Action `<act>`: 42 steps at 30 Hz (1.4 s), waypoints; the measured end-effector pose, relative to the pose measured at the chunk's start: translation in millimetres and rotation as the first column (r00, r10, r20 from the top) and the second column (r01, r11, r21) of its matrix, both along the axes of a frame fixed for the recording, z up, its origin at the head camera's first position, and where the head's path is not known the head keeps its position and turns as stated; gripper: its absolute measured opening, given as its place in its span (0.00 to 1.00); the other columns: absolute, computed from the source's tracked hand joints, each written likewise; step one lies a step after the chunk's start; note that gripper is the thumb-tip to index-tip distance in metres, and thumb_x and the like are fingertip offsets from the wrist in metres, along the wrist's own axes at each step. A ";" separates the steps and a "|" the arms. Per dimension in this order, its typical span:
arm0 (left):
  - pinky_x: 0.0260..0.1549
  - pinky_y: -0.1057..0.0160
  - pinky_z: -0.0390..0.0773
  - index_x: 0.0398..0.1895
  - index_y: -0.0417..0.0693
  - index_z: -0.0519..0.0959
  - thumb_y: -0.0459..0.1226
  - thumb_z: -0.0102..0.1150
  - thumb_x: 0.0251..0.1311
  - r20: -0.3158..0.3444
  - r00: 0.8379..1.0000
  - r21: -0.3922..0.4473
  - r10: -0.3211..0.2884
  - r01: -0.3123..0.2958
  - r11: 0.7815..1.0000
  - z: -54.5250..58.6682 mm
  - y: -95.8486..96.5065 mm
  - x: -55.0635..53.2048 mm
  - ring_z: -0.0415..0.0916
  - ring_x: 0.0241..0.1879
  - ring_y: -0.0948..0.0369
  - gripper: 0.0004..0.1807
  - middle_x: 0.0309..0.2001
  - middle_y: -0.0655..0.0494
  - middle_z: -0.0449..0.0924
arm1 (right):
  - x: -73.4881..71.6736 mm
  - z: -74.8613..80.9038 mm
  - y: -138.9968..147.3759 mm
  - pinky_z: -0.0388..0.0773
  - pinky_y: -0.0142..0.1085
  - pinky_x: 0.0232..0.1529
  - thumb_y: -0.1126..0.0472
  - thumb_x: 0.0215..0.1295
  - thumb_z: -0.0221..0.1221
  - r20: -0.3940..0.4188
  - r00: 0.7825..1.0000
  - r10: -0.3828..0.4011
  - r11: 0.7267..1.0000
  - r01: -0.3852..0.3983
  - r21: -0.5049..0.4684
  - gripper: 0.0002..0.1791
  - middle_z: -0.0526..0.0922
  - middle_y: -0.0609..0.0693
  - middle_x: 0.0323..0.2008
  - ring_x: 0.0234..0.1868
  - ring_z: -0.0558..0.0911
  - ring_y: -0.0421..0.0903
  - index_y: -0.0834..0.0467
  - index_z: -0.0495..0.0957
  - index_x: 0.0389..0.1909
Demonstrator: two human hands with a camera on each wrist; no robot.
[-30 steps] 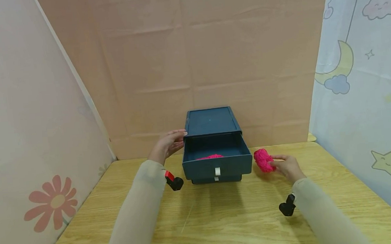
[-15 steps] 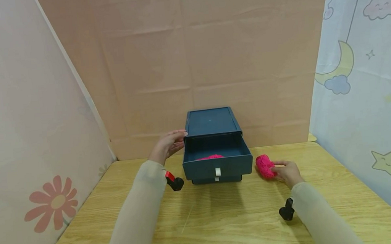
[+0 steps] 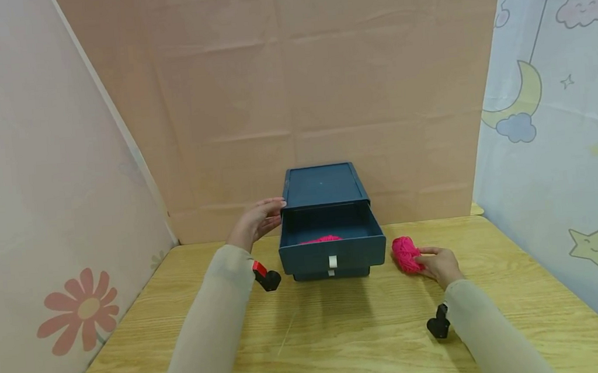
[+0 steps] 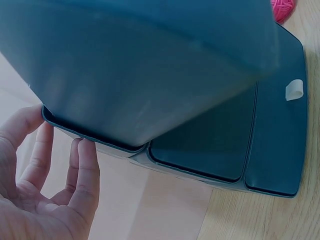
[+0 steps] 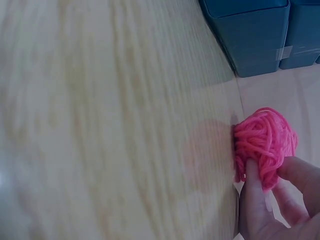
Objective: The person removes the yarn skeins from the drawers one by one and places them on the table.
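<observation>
In the head view, a small dark blue drawer cabinet (image 3: 322, 184) stands on the table with its upper drawer (image 3: 354, 255) pulled out. Pink yarn (image 3: 326, 239) shows inside that drawer, mostly hidden by its front. My left hand (image 3: 257, 220) rests at the cabinet's left side; in the left wrist view its fairly straight fingers (image 4: 85, 172) touch the edge beside the pulled-out drawer. To the right of the cabinet, my right hand (image 3: 440, 263) pinches a ball of pink yarn (image 3: 404, 254) between thumb and fingers, low at the tabletop, as the right wrist view (image 5: 265, 142) shows.
Below the pulled-out drawer sits a lower drawer (image 4: 277, 130) with a pale tab handle (image 4: 294, 90), pushed in. Brown paper (image 3: 375, 87) hangs behind the wood-grain table (image 3: 333, 348). Patterned walls close in the left and right sides.
My right hand has drawn the yarn ball slightly toward me and down, then stayed nearly still over the last half second. The left hand, the cabinet and its drawer have not moved.
</observation>
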State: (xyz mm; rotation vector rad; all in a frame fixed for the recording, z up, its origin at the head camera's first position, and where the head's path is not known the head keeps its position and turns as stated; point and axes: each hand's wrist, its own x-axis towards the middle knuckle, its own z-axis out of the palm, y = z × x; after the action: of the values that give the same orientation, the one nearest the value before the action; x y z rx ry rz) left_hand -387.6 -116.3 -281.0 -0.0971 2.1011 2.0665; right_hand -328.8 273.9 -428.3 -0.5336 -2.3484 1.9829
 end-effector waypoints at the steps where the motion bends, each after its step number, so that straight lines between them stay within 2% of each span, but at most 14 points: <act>1: 0.40 0.72 0.82 0.57 0.50 0.77 0.41 0.64 0.62 -0.001 1.000 -0.003 0.000 0.000 1.000 0.0 -0.1 -0.1 0.78 0.34 0.64 0.21 0.43 0.54 0.76 | -0.3 -0.2 0.0 0.83 0.28 0.34 0.69 0.66 0.58 0.001 1.000 -0.001 1.000 0.001 0.002 0.27 0.72 0.62 0.51 0.28 0.78 0.33 0.71 0.64 0.65; 5: 0.47 0.68 0.81 0.57 0.50 0.77 0.42 0.64 0.61 0.000 1.000 -0.009 0.002 -0.002 1.000 -0.1 -0.5 -0.6 0.78 0.35 0.63 0.20 0.44 0.54 0.77 | -0.8 0.2 0.4 0.84 0.29 0.34 0.69 0.66 0.57 0.004 1.000 0.008 1.000 -0.008 -0.023 0.28 0.71 0.64 0.53 0.28 0.78 0.33 0.72 0.63 0.65; 9: 0.53 0.65 0.78 0.57 0.51 0.77 0.42 0.64 0.61 0.005 1.000 -0.006 0.003 -0.003 1.000 0.2 -0.9 -0.5 0.79 0.35 0.63 0.20 0.45 0.54 0.77 | -1.0 1.9 1.1 0.85 0.33 0.37 0.70 0.67 0.56 0.004 1.000 0.024 0.996 -0.023 -0.091 0.29 0.70 0.66 0.54 0.29 0.80 0.35 0.73 0.60 0.66; 12: 0.54 0.64 0.77 0.58 0.50 0.77 0.42 0.64 0.61 0.009 1.000 -0.006 0.002 -0.002 1.000 0.4 -1.1 -0.5 0.78 0.35 0.64 0.21 0.45 0.54 0.77 | -0.9 2.8 1.8 0.85 0.35 0.39 0.69 0.67 0.56 0.009 0.999 0.034 0.991 -0.032 -0.127 0.30 0.74 0.60 0.48 0.30 0.81 0.35 0.73 0.59 0.67; 16: 0.54 0.64 0.77 0.58 0.50 0.77 0.42 0.64 0.61 0.011 1.000 -0.003 0.002 -0.002 1.000 0.9 -1.4 -0.3 0.78 0.34 0.64 0.21 0.44 0.55 0.77 | 0.7 4.0 2.0 0.85 0.35 0.39 0.67 0.68 0.56 0.013 0.999 0.047 0.987 -0.045 -0.151 0.30 0.79 0.47 0.34 0.29 0.81 0.36 0.73 0.58 0.67; 21: 0.55 0.63 0.76 0.57 0.50 0.77 0.42 0.64 0.61 0.015 1.000 0.005 0.009 -0.009 1.000 2.0 -1.4 0.4 0.78 0.34 0.64 0.21 0.44 0.55 0.76 | 1.1 4.6 1.6 0.85 0.36 0.39 0.65 0.69 0.56 -0.001 0.997 0.073 0.979 -0.071 -0.189 0.30 0.80 0.41 0.27 0.29 0.83 0.37 0.72 0.58 0.67; 26: 0.55 0.63 0.76 0.58 0.50 0.77 0.41 0.64 0.61 0.020 1.000 0.004 0.004 -0.005 1.000 2.4 -1.8 0.5 0.77 0.34 0.64 0.21 0.45 0.54 0.74 | 0.5 4.1 1.3 0.85 0.36 0.39 0.63 0.69 0.57 -0.004 0.997 0.081 0.974 -0.080 -0.211 0.31 0.80 0.41 0.27 0.28 0.84 0.38 0.71 0.58 0.67; 33: 0.56 0.63 0.75 0.58 0.50 0.77 0.41 0.64 0.61 0.022 1.000 0.003 0.001 -0.001 1.000 2.0 -2.3 0.0 0.78 0.33 0.65 0.21 0.45 0.54 0.75 | -0.8 2.5 1.0 0.85 0.35 0.39 0.61 0.69 0.57 0.007 0.997 0.072 0.978 -0.069 -0.197 0.33 0.79 0.40 0.27 0.29 0.83 0.37 0.70 0.57 0.68; 38: 0.55 0.64 0.76 0.59 0.51 0.76 0.41 0.64 0.61 0.023 1.000 0.002 -0.002 0.002 1.000 2.3 -2.0 0.2 0.77 0.35 0.64 0.22 0.48 0.53 0.74 | 0.8 4.0 0.9 0.85 0.36 0.40 0.60 0.68 0.58 -0.002 0.997 0.081 0.978 -0.080 -0.194 0.36 0.79 0.39 0.27 0.29 0.84 0.38 0.71 0.54 0.69; 42: 0.51 0.67 0.78 0.60 0.51 0.76 0.41 0.64 0.61 0.027 1.000 0.006 -0.006 0.006 1.000 2.1 -1.0 0.2 0.77 0.36 0.64 0.22 0.49 0.53 0.73 | 3.0 7.8 0.9 0.85 0.38 0.43 0.59 0.68 0.59 0.008 0.996 0.084 0.979 -0.081 -0.186 0.37 0.80 0.43 0.34 0.32 0.84 0.39 0.69 0.54 0.70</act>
State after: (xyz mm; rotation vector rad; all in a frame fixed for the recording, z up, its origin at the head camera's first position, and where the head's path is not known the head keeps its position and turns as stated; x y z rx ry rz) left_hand -387.4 -117.3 -278.9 -0.1170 2.0765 2.0562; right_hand -325.8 274.7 -420.6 -0.4658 -2.2425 2.2579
